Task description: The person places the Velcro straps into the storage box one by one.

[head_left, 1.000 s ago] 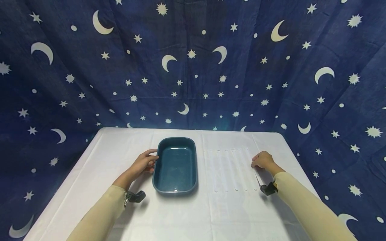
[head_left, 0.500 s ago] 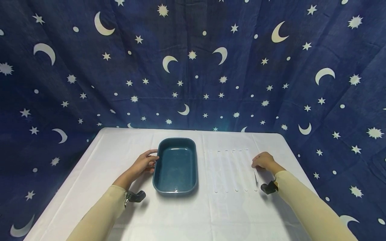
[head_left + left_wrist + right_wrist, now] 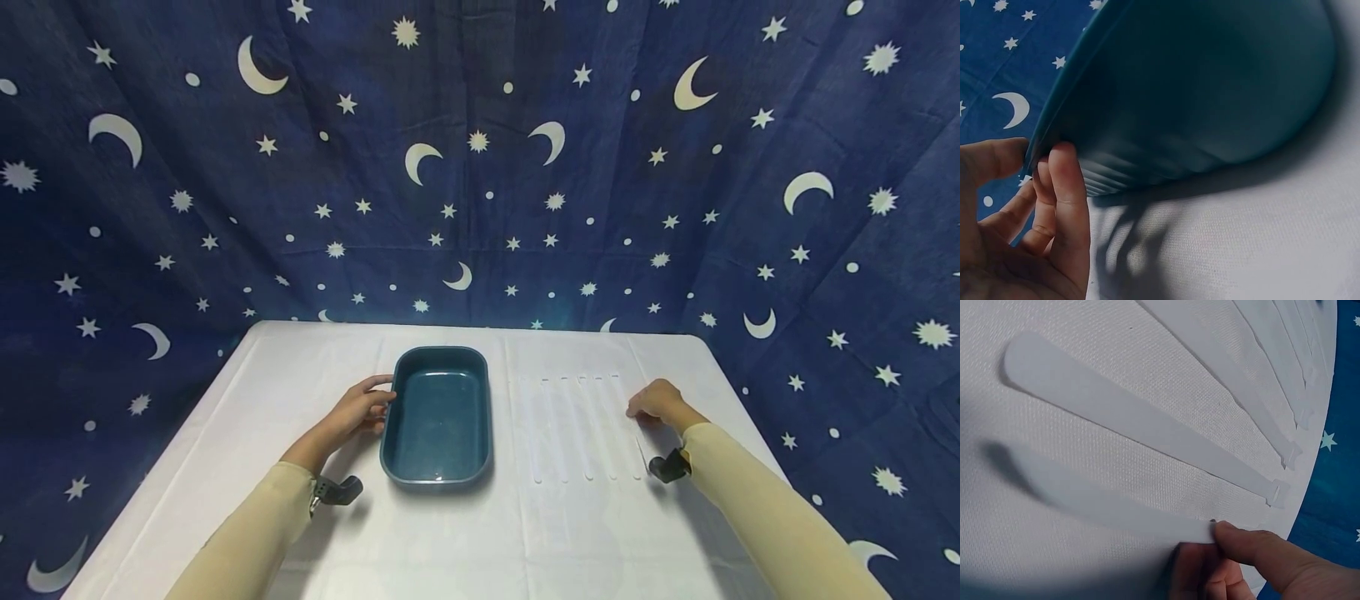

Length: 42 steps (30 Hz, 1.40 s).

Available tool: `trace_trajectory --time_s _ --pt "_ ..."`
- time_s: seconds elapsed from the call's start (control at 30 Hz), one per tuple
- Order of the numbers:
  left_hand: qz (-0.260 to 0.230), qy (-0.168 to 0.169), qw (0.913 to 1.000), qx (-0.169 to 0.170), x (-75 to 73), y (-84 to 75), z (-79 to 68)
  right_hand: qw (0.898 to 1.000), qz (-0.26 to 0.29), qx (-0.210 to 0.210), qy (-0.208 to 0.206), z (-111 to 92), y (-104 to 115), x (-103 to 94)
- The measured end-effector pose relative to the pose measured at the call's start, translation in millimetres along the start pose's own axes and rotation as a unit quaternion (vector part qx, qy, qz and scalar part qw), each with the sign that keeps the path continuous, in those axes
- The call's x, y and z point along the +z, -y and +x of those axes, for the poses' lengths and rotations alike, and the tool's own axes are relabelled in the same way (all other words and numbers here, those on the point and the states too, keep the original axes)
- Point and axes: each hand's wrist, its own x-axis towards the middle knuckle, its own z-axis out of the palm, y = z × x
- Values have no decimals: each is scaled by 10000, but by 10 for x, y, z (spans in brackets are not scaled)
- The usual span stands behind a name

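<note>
Your left hand (image 3: pixel 356 412) is clamped on the tub (image 3: pixel 438 425) at its nine o'clock side, fingers and thumb on opposite faces of the wall. The left wrist view cuts the tub off at twelve o'clock, and shadow darkens its near side.

Your right hand (image 3: pixel 656 402), at three o'clock from the tub, pinches one end of a white strip (image 3: pixel 1104 503); that end is hidden in your grip, and your lower fingers are in shade. From the head, the strip is a thin line towards six o'clock; whether its tip overlaps the wrist camera (image 3: pixel 666 468) is hard to tell.

Between tub and right hand lie more strips (image 3: pixel 1135 425), pale on the white cloth (image 3: pixel 420 542). From the head you can make out five rounded ends; the right wrist view crops several strips at twelve o'clock.
</note>
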Motion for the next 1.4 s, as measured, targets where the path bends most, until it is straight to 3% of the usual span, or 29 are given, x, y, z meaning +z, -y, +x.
trace_trajectory --time_s 0.23,0.8,1.4 --pt "-161 105 9998 -49 -21 10 6 9992 298 53 248 47 -16 -19" --pt "-435 125 9989 -138 -39 14 38 9993 60 282 227 60 72 -18" --pt "-503 187 9985 -129 -47 34 61 9959 525 467 576 74 74 -4"
